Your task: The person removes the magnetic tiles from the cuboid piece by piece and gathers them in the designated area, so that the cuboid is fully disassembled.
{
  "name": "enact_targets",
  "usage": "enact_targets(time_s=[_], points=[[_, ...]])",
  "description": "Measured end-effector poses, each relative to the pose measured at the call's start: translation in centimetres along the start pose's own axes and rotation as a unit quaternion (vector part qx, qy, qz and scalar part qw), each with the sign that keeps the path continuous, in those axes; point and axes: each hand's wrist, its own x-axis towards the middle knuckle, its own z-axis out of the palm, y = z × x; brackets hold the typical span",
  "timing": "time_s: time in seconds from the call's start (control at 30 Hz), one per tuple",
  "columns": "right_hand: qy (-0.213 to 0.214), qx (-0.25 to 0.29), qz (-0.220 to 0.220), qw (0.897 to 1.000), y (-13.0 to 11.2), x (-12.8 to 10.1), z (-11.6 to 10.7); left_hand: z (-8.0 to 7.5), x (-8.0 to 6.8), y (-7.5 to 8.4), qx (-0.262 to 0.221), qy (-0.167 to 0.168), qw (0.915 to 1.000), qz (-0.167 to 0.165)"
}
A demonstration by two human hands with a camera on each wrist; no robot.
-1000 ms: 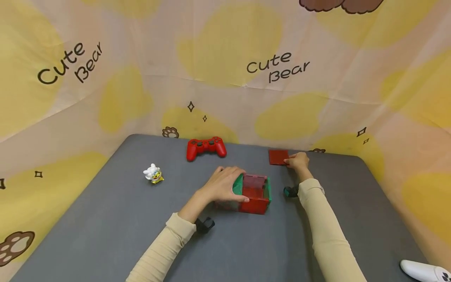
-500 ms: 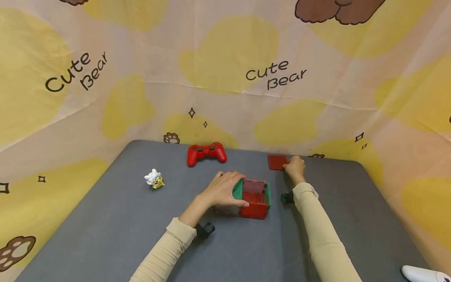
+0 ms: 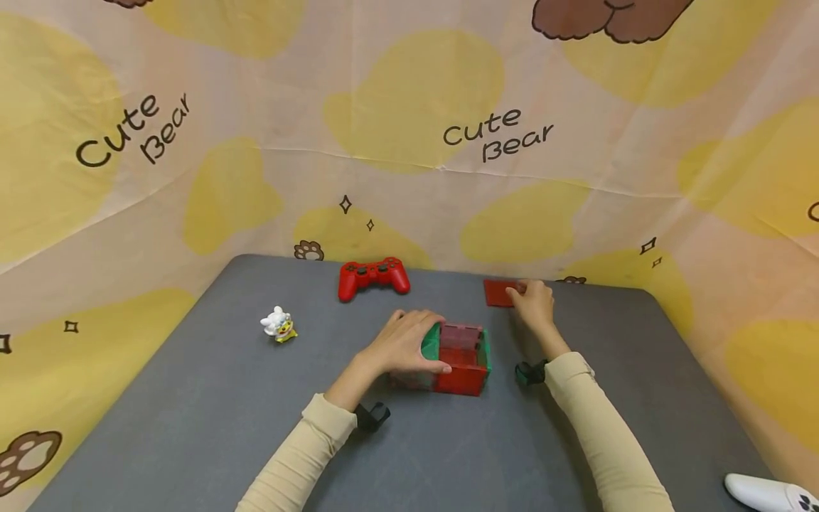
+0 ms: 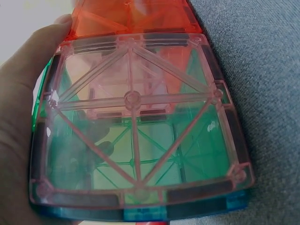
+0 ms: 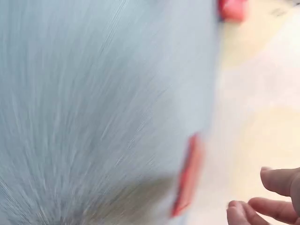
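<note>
From my seat, at the far left of the head view, I have a white and yellow toy figurine on the grey tabletop, well apart from both hands. Next along, near the back edge, lies a red game controller, beyond the left hand. A black wrist mount juts out below the left sleeve.

The left hand is curled over the left part of a magnetic-tile box, its thumb along the near side, so that grip has firm hold of the box and hides much of it from me. The part I can see has a red front, a green right end and a pinkish panel at the back. My left wrist view fills with a clear pink square tile, braced and edged with magnets, green walls showing through it.

Further right, behind the box and close to the patterned backdrop, a red square tile lies flat on the tabletop. The right hand is just beside it and covers its right edge from above; my right wrist view, blurred, shows the fingertips apart from the tile. That grip is loosely parted, thumb and fingers bent, holding nothing. At the lower right corner, a white device is cut off by the frame.
</note>
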Motion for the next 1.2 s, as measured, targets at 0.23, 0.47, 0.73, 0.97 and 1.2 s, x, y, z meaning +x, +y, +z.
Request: enact_targets(time_s=[0.23,0.47,0.73,0.97,1.2], points=[[-0.024,0.061,-0.070,0.995,-3.9,-5.5,-2.6,-0.2,0.0,-0.1,0.002,0.001,1.0000,0.003],[-0.052,0.081,-0.094,0.991,-5.4,-10.6,-2.4,0.0,-0.2,-0.2,-0.002,0.004,1.0000,0.005],[-0.078,0.097,-0.044,0.991,-5.3,-12.2,-1.1,0.0,-0.3,-0.1,-0.007,0.000,1.0000,0.003],[-0.098,0.100,-0.016,0.990,-5.8,-12.2,-1.2,-0.1,-0.4,-0.1,-0.011,-0.003,0.9999,0.002],[-0.138,0.102,0.000,0.985,-5.9,-12.5,-1.6,-0.1,-0.6,-0.3,-0.014,-0.005,0.9999,0.008]])
